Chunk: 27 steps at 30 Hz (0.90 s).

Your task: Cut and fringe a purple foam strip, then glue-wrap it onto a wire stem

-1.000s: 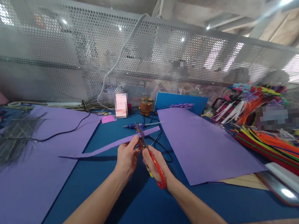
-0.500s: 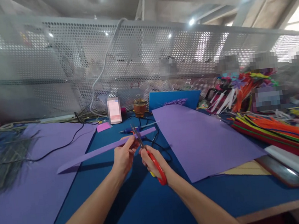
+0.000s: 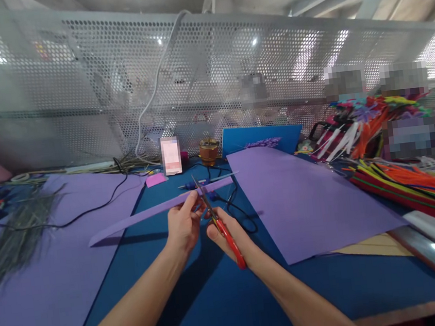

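Currently, the purple strip (image 3: 148, 211) is held aloft over the blue tabletop (image 3: 209, 309), slanting up to the right and looking like foam or felt. Left hand (image 3: 183, 223) pinches it between thumb and fingers, right of its middle. Right hand (image 3: 240, 233) is wrapped round the red handles of a pair of scissors (image 3: 228, 237); metal blades lie across the strip just right of the pinching thumb. Cannot tell whether the blades bite into it.

Strip's left end hangs over the left purple sheet (image 3: 74, 282); its right end stops just short of the right purple sheet (image 3: 303, 200). Close behind the strip: a blue glue gun (image 3: 192, 185), lying on its side, with a thin pale stick running out to the right. Farther behind it: pink slip (image 3: 156, 180), upright pale pink panel (image 3: 172, 156) with its face blurred out, amber-coloured jar (image 3: 209, 152), and a leaning blue board (image 3: 238, 139) printed with purple flowers.

Well left of the strip, a bundle of thin dark stems (image 3: 19, 241), a black cord (image 3: 76, 219) running near. Well right of it, pipe cleaners (image 3: 419, 199) in orange, yellow, red. Farthest behind the strip stands a perforated metal screen (image 3: 144, 61).
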Motion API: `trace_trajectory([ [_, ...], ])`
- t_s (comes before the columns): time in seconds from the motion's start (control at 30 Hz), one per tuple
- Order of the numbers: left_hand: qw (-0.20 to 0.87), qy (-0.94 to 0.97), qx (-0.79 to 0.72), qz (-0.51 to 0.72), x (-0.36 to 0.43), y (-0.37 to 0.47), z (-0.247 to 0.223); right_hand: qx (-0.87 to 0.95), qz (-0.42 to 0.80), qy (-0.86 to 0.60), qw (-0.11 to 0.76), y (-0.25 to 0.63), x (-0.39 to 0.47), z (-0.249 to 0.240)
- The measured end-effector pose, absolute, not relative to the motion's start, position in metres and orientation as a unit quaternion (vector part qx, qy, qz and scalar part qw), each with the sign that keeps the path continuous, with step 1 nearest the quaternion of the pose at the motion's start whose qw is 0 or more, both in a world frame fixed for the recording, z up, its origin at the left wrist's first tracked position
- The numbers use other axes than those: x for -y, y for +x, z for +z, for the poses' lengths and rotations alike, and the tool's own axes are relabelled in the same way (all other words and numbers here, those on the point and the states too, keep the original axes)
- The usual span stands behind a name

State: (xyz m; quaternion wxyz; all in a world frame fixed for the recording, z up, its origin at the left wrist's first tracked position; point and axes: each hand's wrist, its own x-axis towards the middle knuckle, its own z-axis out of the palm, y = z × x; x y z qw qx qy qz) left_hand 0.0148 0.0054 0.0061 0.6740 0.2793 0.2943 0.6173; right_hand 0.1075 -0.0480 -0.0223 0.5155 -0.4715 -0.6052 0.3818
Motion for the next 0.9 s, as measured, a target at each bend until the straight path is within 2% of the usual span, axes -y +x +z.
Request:
trace_trajectory([
  [0.23, 0.666, 0.266, -0.295, 0.632, -0.0002, 0.0154, 0.0091, 0.626, 0.307, -0.531, 0.482, 0.1067, 0.0486, -0.0234],
  [0.63, 0.68, 0.278, -0.309, 0.604, 0.0015, 0.0187, 0.0088, 0.608, 0.314, -0.504, 0.527, 0.1063, 0.0497, -0.0222],
  [0.9, 0.685, 0.283, -0.309, 0.596, 0.0017, 0.0178, 0.0084, 0.601, 0.304, -0.519, 0.526, 0.1054, 0.0516, -0.0187],
])
